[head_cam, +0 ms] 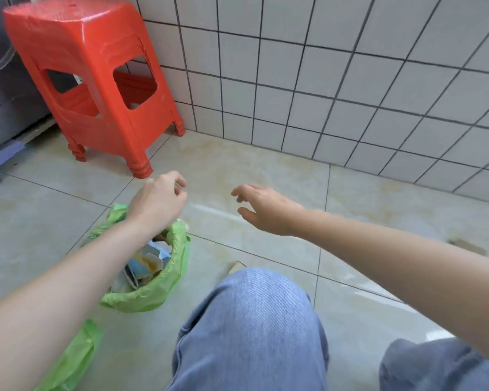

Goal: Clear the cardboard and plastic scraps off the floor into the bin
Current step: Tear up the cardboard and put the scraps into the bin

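Observation:
The bin point(164, 289), lined with a green plastic bag, stands on the floor by my left knee and holds blue and white cardboard scraps point(148, 261). My left hand point(158, 200) hovers above its far rim with the fingers curled closed. A faint pale glint shows at the fingertips, too small to identify. My right hand point(261, 207) is stretched forward over bare floor tile, palm down, fingers spread and holding nothing. A brown scrap point(467, 246) lies on the floor far to the right. A small beige piece point(235, 267) pokes out just beyond my knee.
A red plastic stool point(96, 80) stands in the back left corner against the white tiled wall point(350, 80). A grey appliance point(3, 108) sits at the far left. Another piece of green bag point(74, 359) lies at the lower left. My jeans-clad knees point(251, 328) fill the foreground.

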Demonstrator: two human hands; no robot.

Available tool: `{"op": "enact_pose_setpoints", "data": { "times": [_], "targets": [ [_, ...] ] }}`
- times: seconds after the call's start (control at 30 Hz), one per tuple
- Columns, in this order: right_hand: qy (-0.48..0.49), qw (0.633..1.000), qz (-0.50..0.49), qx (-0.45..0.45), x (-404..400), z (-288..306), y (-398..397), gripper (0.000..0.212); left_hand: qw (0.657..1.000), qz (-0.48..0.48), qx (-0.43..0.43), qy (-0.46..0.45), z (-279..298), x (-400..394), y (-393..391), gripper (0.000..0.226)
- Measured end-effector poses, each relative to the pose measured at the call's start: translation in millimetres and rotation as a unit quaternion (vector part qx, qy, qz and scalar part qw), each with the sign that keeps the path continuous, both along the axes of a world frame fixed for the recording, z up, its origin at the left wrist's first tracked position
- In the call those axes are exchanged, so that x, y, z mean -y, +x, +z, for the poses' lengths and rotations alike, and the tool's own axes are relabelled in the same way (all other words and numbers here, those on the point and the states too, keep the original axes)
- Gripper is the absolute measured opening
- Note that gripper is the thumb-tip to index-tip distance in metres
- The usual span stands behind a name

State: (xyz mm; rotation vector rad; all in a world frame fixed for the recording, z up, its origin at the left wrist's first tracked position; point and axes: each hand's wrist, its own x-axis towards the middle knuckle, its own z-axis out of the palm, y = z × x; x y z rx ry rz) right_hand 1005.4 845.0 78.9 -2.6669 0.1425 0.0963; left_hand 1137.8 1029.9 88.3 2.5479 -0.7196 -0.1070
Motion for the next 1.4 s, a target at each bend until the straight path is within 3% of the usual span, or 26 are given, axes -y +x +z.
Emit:
{"op": "enact_pose_setpoints", "data": {
  "times": [0.33, 0.67, 0.87, 1.0, 1.4],
  "targets": [
    [-0.056, 0.985, -0.155, -0.058, 132.9, 50.2, -203.2, 0.032, 0.977, -0.204, -0.050, -0.044, 12.3, 143.3, -124.2, 0.013],
    [-0.032, 0.909, -0.411, -0.052, 199.8, 14.7, -401.2, 0.017, 0.932, -0.351, -0.058, -0.064, 5.3, 275.1, -252.3, 0.012],
    [0.008, 0.869, -0.490, -0.067, 193.3, -21.3, -482.1, 0.029, 0.898, -0.434, -0.072, -0.005, -30.0, 312.9, -331.3, 0.013],
    [0.052, 0.840, -0.533, -0.086, 184.1, -48.2, -529.5, 0.024, 0.869, -0.490, -0.047, 0.056, -49.4, 330.3, -372.7, 0.017],
    [0.151, 0.773, -0.557, -0.264, 162.7, -141.5, -610.7, 0.053, 0.746, -0.624, 0.020, 0.231, -90.2, 375.2, -422.9, 0.024]
  ]
}}
